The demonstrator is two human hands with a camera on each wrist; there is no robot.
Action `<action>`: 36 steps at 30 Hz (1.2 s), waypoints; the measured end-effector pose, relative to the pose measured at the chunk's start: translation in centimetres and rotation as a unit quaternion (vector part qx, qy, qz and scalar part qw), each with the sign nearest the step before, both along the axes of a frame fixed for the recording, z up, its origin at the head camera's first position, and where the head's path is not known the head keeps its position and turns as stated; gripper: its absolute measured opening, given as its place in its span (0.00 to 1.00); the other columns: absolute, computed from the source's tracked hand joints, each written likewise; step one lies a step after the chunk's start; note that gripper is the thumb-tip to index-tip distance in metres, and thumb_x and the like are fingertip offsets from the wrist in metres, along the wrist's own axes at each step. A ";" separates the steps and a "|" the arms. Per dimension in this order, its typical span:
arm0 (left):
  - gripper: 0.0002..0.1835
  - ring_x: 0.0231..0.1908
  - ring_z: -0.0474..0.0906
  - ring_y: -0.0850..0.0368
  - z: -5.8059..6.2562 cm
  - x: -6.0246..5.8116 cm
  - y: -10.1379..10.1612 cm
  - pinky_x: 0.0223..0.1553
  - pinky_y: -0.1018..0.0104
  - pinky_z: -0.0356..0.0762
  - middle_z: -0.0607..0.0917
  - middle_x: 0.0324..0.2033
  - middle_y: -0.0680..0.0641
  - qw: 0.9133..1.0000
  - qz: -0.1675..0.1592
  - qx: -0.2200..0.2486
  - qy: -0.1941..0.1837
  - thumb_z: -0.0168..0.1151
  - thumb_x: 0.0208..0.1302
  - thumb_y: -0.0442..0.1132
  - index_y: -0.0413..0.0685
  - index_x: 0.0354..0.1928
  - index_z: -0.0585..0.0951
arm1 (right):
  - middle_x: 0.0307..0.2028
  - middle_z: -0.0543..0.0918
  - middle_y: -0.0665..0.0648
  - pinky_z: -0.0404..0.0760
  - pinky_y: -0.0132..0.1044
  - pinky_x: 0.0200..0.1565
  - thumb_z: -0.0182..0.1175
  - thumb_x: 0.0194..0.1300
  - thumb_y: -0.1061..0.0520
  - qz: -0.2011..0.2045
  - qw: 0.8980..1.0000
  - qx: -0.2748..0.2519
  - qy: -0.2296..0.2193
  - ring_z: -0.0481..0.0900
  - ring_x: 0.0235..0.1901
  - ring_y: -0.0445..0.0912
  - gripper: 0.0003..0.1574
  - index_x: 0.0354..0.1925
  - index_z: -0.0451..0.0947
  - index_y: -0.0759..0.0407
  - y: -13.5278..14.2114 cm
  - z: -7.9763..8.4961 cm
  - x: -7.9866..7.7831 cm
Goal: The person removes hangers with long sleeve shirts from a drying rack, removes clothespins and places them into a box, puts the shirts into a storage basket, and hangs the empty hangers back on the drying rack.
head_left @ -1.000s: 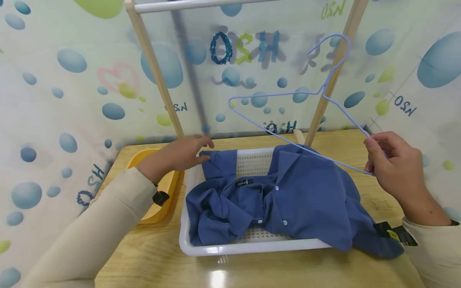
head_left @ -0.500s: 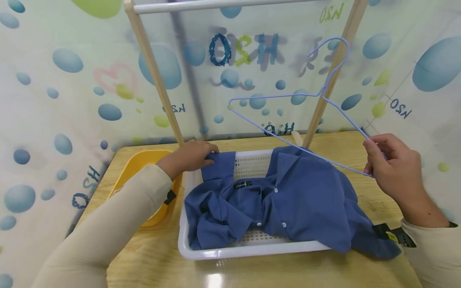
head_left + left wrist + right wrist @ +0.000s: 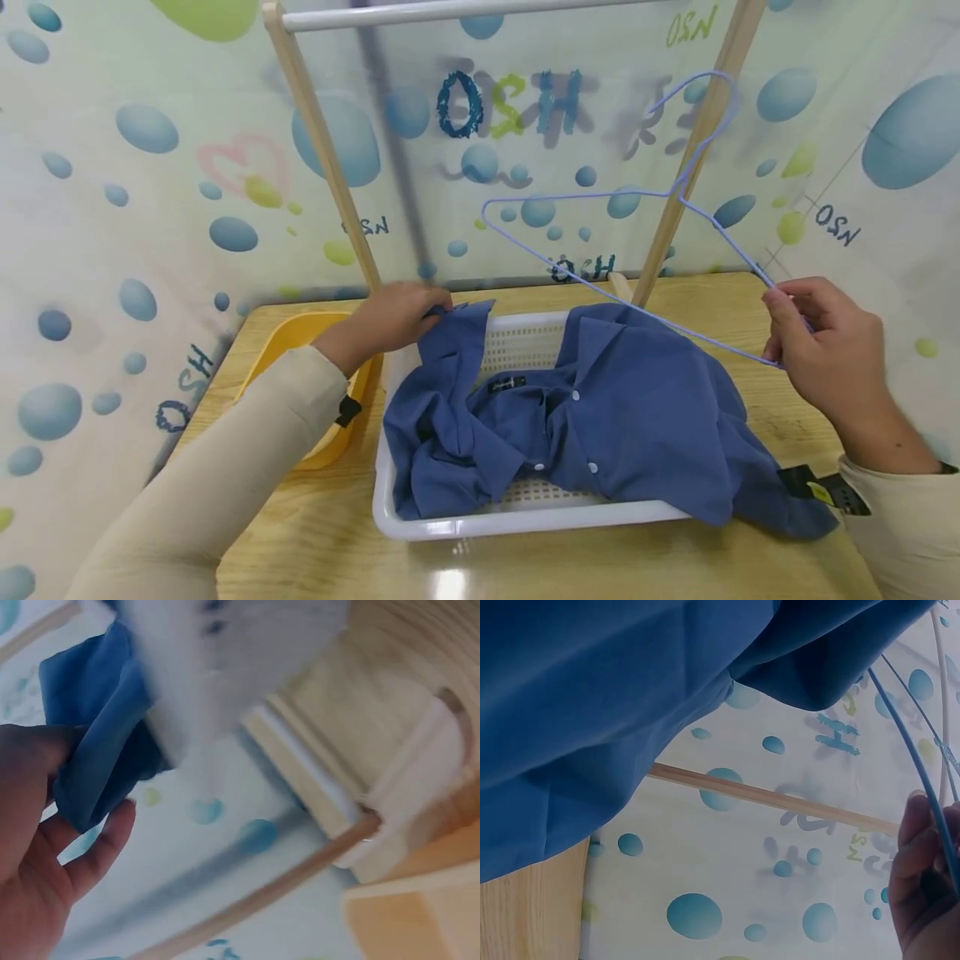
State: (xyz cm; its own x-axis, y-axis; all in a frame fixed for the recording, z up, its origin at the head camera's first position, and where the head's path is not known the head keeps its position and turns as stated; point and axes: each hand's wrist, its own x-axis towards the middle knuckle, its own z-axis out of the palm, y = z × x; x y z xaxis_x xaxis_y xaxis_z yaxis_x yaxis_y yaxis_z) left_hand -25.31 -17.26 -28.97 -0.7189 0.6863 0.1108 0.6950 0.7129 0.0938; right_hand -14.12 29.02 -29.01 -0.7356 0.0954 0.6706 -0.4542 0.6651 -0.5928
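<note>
A blue shirt [image 3: 652, 408] with white buttons lies crumpled in a white plastic basket [image 3: 525, 527], its right part hanging over the rim. At the basket's back left corner my left hand [image 3: 390, 317] pinches an edge of the shirt and lifts it slightly; the left wrist view shows the blue cloth [image 3: 105, 712] between thumb and fingers. My right hand [image 3: 828, 354] grips a light blue wire hanger [image 3: 585, 197] by its right corner, holding it up above the shirt with the hook upward. In the right wrist view the hanger wire [image 3: 911, 742] runs through the curled fingers.
Behind the basket stands a rack with wooden posts [image 3: 322, 142] and a white top rail [image 3: 465, 10]. A yellow basin [image 3: 341, 442] sits left of the basket, partly under my left arm. All stand on a wooden table [image 3: 337, 533] against a patterned wall.
My left hand has moved right onto the shirt's back left edge and taken hold of it, raising it a little. The hanger stays nearly still in my right hand.
</note>
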 end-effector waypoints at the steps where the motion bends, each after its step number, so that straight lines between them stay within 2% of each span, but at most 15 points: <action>1: 0.09 0.41 0.85 0.51 0.3 0.2 0.1 0.46 0.55 0.83 0.89 0.43 0.46 1.000 0.002 0.006 -0.005 0.61 0.68 0.33 0.44 0.48 0.84 | 0.14 0.72 0.35 0.69 0.18 0.20 0.58 0.70 0.65 0.000 1.000 0.000 0.003 0.70 0.13 0.27 0.07 0.42 0.78 0.71 0.1 0.0 0.0; 4: 0.10 0.39 0.84 0.53 1.5 1.2 0.7 0.44 0.56 0.83 0.88 0.44 0.48 1.000 0.003 0.014 -0.023 0.58 0.71 0.35 0.47 0.51 0.82 | 0.14 0.72 0.34 0.69 0.18 0.20 0.58 0.70 0.65 -0.001 1.000 -0.010 0.006 0.70 0.12 0.27 0.08 0.42 0.78 0.72 0.3 0.0 0.1; 8: 0.11 0.35 0.83 0.56 2.6 2.8 2.4 0.40 0.59 0.82 0.88 0.43 0.49 0.999 -0.019 -0.005 -0.048 0.55 0.73 0.36 0.50 0.53 0.80 | 0.15 0.72 0.33 0.69 0.18 0.19 0.58 0.71 0.64 -0.012 1.000 -0.020 -0.004 0.70 0.12 0.27 0.10 0.43 0.77 0.73 0.5 0.0 0.3; 13: 0.13 0.43 0.83 0.56 2.8 4.3 5.0 0.48 0.60 0.82 0.87 0.48 0.49 0.992 -0.057 -0.046 -0.100 0.56 0.73 0.33 0.50 0.54 0.80 | 0.15 0.73 0.35 0.70 0.18 0.19 0.58 0.70 0.63 -0.005 1.000 -0.025 0.001 0.71 0.12 0.28 0.10 0.42 0.77 0.73 0.5 0.0 0.4; 15: 0.13 0.43 0.83 0.56 2.6 4.6 6.2 0.49 0.60 0.82 0.87 0.46 0.50 0.989 -0.068 -0.068 -0.111 0.55 0.73 0.31 0.51 0.53 0.82 | 0.15 0.73 0.35 0.70 0.19 0.19 0.59 0.70 0.64 -0.001 1.000 -0.023 0.008 0.71 0.12 0.28 0.09 0.41 0.77 0.73 0.4 0.0 0.4; 19: 0.17 0.42 0.83 0.56 1.9 5.2 8.3 0.50 0.61 0.81 0.88 0.46 0.51 0.980 -0.079 -0.129 -0.128 0.50 0.73 0.30 0.54 0.52 0.84 | 0.14 0.73 0.36 0.69 0.19 0.20 0.59 0.70 0.64 -0.001 1.000 -0.015 0.006 0.71 0.12 0.28 0.08 0.41 0.78 0.72 0.4 -0.1 0.6; 22: 0.17 0.43 0.84 0.55 1.0 5.5 9.5 0.51 0.60 0.81 0.88 0.46 0.52 0.972 -0.091 -0.170 -0.131 0.52 0.71 0.28 0.54 0.50 0.86 | 0.14 0.73 0.37 0.69 0.19 0.20 0.59 0.70 0.65 -0.003 1.000 -0.011 0.003 0.70 0.12 0.28 0.07 0.41 0.78 0.71 0.5 -0.1 0.6; 26: 0.15 0.44 0.83 0.54 -0.3 5.9 10.6 0.52 0.59 0.81 0.88 0.44 0.51 0.963 -0.093 -0.212 -0.140 0.58 0.67 0.27 0.54 0.46 0.87 | 0.13 0.72 0.38 0.69 0.19 0.19 0.59 0.70 0.65 -0.005 1.000 -0.008 -0.004 0.70 0.12 0.29 0.06 0.41 0.78 0.69 0.7 -0.2 0.6; 32: 0.15 0.50 0.83 0.55 -2.1 6.9 11.4 0.55 0.61 0.79 0.87 0.48 0.52 0.946 -0.089 -0.270 -0.159 0.58 0.68 0.30 0.56 0.50 0.86 | 0.14 0.72 0.35 0.68 0.19 0.20 0.58 0.70 0.64 -0.006 1.000 0.001 0.002 0.70 0.12 0.27 0.07 0.42 0.79 0.70 0.9 -0.3 0.5; 36: 0.10 0.38 0.81 0.57 -3.2 7.6 11.7 0.45 0.64 0.80 0.87 0.40 0.52 0.940 -0.098 -0.290 -0.150 0.57 0.71 0.33 0.55 0.41 0.86 | 0.14 0.73 0.34 0.68 0.19 0.19 0.58 0.70 0.64 -0.004 1.000 -0.008 0.003 0.70 0.13 0.27 0.08 0.42 0.78 0.72 0.9 -0.3 0.4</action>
